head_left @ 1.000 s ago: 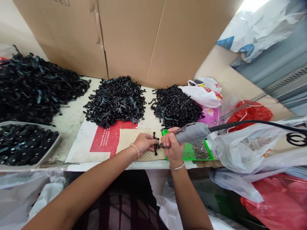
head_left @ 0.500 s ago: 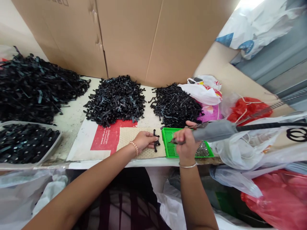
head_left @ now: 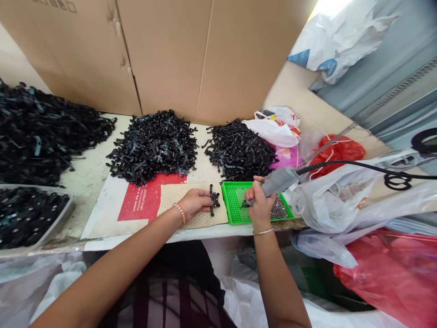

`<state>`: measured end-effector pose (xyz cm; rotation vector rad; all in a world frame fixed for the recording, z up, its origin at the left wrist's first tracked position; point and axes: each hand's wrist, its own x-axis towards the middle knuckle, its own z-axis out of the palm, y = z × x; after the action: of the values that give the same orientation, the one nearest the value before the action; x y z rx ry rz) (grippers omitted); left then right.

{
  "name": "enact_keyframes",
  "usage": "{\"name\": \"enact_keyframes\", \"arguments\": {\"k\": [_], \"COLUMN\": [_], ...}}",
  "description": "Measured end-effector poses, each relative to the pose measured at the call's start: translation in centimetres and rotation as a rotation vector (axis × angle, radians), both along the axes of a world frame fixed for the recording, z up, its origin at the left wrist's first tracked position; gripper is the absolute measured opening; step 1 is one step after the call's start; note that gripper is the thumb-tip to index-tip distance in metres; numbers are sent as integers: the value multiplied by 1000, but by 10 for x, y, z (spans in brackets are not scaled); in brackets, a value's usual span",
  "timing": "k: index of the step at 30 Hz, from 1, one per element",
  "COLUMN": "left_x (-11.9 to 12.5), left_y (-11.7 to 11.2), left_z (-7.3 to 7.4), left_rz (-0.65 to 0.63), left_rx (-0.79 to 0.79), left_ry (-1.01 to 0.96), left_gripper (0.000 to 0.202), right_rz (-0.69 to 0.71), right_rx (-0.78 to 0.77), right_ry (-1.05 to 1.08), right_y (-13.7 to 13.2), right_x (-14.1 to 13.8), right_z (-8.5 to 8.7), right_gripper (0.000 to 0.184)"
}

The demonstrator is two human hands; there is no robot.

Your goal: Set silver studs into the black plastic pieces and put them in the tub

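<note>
My left hand rests on a beige mat and pinches a small black plastic part at the mat's right side. My right hand is wrapped round a grey corded power screwdriver, its tip pointing down into a green perforated tray. A heap of small metal screws lies in the tray's right half. The screwdriver's black cable runs off to the right.
Piles of black plastic parts lie behind the mat and at far left. A grey tray of parts sits at the left edge. Cardboard boxes wall the back. Plastic bags crowd the right side.
My right hand has carried the screwdriver from the black part over to the green tray, tip now down in it. My left hand has kept its hold on the part.
</note>
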<state>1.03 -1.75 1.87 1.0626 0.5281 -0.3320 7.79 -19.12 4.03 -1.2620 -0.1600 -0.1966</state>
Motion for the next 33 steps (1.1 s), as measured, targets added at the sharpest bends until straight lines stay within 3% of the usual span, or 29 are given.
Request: {"name": "enact_keyframes", "arguments": {"k": [14,33], "left_x": [-1,0], "left_y": [-3,-2], "left_z": [10,4], "left_rz": [17,6], "left_rx": [50,33], "left_ry": [35,17], "left_gripper": [15,15], "right_rz": [18,28], "right_rx": [12,-46], "right_ry": [-3,-35], "right_y": [-6,-4], "right_x": [-2,1], "right_z": [-7,-14], "right_gripper": [29,27]}}
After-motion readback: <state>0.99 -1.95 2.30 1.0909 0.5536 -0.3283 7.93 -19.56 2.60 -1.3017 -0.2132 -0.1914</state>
